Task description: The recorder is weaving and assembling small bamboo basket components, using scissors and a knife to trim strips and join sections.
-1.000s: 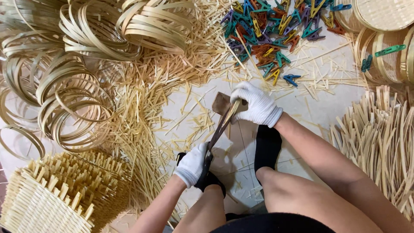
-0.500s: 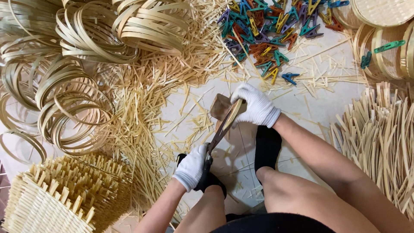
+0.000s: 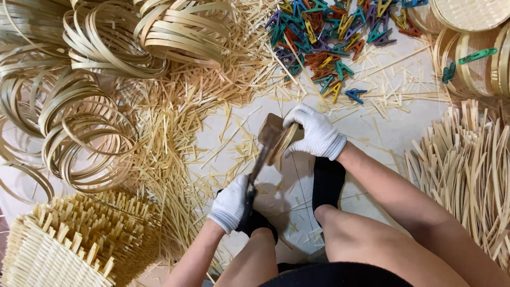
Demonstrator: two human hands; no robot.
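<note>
My left hand, in a white glove, grips the handle of a long knife whose blade slants up toward a small wooden block. My right hand, also gloved in white, holds a bunch of thin bamboo strips upright against the block, next to the blade. My legs in black socks rest on the floor just below the hands.
Coiled bamboo hoops fill the upper left. Loose bamboo slivers litter the floor. Coloured clothes pegs lie at the top. Woven baskets stand at the top right, a half-woven basket at the bottom left, splayed strips on the right.
The view has shifted slightly. Both hands keep their grip; the knife and strips stay at the block with only small movement.
</note>
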